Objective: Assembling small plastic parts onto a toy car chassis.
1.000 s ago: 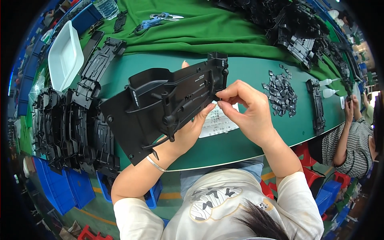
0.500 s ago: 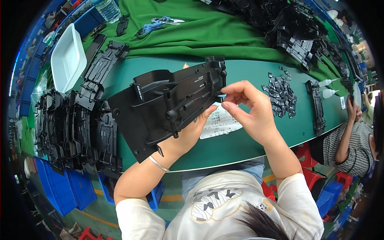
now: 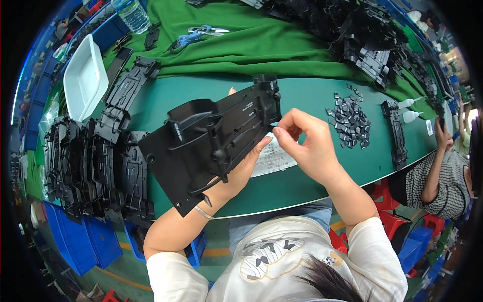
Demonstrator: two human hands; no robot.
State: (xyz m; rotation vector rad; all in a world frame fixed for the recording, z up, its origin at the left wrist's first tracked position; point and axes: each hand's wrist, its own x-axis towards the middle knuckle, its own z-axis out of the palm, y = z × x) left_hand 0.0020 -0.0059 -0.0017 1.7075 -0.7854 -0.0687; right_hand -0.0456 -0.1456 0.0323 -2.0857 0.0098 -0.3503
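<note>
Left hand (image 3: 240, 173) clasps a black molded plastic panel (image 3: 173, 158), tilted above a green table (image 3: 307, 93).
The right hand's (image 3: 309, 146) thumb and forefinger draw narrow beside the panel's right end — whether they pinch anything cannot be told. A printed paper slip (image 3: 274, 158) lies below; small dark pieces (image 3: 349, 121) spread rightward, similar panels (image 3: 93, 173) crowd the left.

Black panel (image 3: 201, 151) — green cloth (image 3: 241, 50)
</note>
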